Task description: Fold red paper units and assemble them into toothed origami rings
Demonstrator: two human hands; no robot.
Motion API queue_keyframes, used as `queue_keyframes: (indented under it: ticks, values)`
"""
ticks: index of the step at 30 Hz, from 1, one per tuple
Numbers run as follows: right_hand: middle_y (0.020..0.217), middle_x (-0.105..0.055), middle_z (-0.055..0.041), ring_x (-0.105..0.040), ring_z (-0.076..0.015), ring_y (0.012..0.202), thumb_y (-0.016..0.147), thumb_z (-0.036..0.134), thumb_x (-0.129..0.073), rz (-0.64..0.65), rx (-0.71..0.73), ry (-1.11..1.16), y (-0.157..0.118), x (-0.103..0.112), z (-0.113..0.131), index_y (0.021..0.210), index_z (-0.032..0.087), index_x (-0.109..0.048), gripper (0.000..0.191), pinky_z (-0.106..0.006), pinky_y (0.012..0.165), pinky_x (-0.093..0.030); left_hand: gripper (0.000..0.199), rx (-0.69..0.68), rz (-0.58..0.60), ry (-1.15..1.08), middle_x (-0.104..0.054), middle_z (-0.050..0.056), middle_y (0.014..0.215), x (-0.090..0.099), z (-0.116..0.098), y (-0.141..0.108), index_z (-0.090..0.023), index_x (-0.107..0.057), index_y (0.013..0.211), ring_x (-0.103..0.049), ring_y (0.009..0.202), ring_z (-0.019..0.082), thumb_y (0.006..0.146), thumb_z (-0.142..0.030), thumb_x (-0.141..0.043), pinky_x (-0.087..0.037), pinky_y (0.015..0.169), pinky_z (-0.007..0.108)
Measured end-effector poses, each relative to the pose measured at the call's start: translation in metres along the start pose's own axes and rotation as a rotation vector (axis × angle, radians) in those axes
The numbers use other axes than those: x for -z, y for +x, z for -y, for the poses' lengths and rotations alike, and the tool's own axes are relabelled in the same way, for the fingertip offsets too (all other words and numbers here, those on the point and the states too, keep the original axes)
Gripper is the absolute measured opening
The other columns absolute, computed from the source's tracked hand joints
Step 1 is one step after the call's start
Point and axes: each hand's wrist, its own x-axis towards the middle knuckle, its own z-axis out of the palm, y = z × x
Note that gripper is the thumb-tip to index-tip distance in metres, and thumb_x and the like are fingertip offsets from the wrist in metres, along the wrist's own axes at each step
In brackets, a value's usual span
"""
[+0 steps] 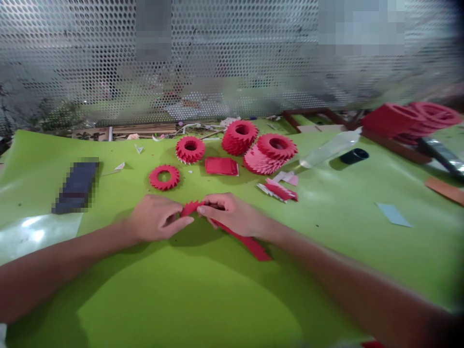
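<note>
A strip of folded red paper (pixel 255 247) with a jagged edge runs from between my hands down to the right. My left hand (pixel 154 217) pinches its left end between thumb and fingers. My right hand (pixel 235 215) grips the strip a little further along and hides part of it. Just behind my left hand lies a flat red toothed ring (pixel 155 180). Further back are a smaller stacked ring (pixel 190 160), a pile of red paper rectangles (pixel 219 166) and two taller ring stacks (pixel 232 144), (pixel 259 160).
Loose red and white folded pieces (pixel 282 192) lie right of centre. A clear bottle (pixel 329 149), a black cylinder (pixel 354 155) and big red shapes (pixel 393 120) stand at the right. A dark blurred object (pixel 77 186) lies left. Perforated metal (pixel 217 58) closes the back.
</note>
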Motion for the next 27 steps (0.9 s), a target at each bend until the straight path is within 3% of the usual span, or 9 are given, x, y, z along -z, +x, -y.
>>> queue_keyframes:
  ticks: [4, 9, 15, 22, 27]
  values:
    - [0.066, -0.059, 0.0028, -0.046, -0.0081, 0.052, 0.092, 0.060, -0.053, 0.048, 0.012, -0.039, 0.000, 0.002, 0.005, 0.080, 0.017, -0.059, 0.045, -0.022, 0.048, -0.033, 0.055, 0.220, 0.132, -0.271, -0.052, -0.002, 0.050, 0.001, -0.004, 0.003, -0.017, -0.056, 0.068, -0.044, 0.037, 0.009, 0.101, -0.055, -0.033, -0.027, 0.034, 0.019]
    - [0.069, -0.060, 0.0023, -0.048, -0.0088, 0.055, 0.092, 0.059, -0.054, 0.059, 0.032, -0.089, 0.001, 0.009, 0.006, 0.082, 0.017, -0.060, 0.043, -0.022, 0.050, -0.034, 0.050, 0.366, 0.111, -0.548, -0.053, -0.003, 0.055, 0.000, -0.006, 0.004, -0.016, -0.058, 0.075, -0.045, 0.042, 0.007, 0.097, -0.059, -0.042, -0.031, 0.037, 0.017]
    - [0.067, -0.057, 0.0033, -0.047, -0.0090, 0.055, 0.096, 0.056, -0.047, 0.090, 0.045, -0.110, 0.001, 0.011, 0.002, 0.079, 0.018, -0.056, 0.042, -0.023, 0.052, -0.036, 0.049, 0.352, 0.101, -0.590, -0.057, -0.002, 0.057, -0.004, -0.004, 0.001, -0.016, -0.059, 0.077, -0.045, 0.040, 0.006, 0.097, -0.058, -0.044, -0.029, 0.034, 0.015]
    - [0.066, -0.057, 0.0026, -0.049, -0.0100, 0.056, 0.098, 0.054, -0.044, -0.038, 0.059, -0.078, 0.002, -0.001, 0.002, 0.079, 0.019, -0.054, 0.041, -0.023, 0.052, -0.036, 0.047, 0.335, 0.052, -0.588, -0.060, -0.001, 0.057, -0.007, -0.005, 0.002, -0.016, -0.060, 0.076, -0.046, 0.039, 0.007, 0.099, -0.054, -0.045, -0.028, 0.032, 0.016]
    - [0.067, -0.058, 0.0030, -0.048, -0.0092, 0.054, 0.096, 0.056, -0.049, -0.038, 0.036, -0.082, 0.001, 0.002, 0.004, 0.080, 0.018, -0.055, 0.041, -0.023, 0.050, -0.035, 0.048, 0.323, 0.052, -0.596, -0.062, 0.000, 0.058, -0.004, -0.008, 0.003, -0.016, -0.063, 0.079, -0.044, 0.038, 0.006, 0.099, -0.055, -0.044, -0.027, 0.032, 0.016]
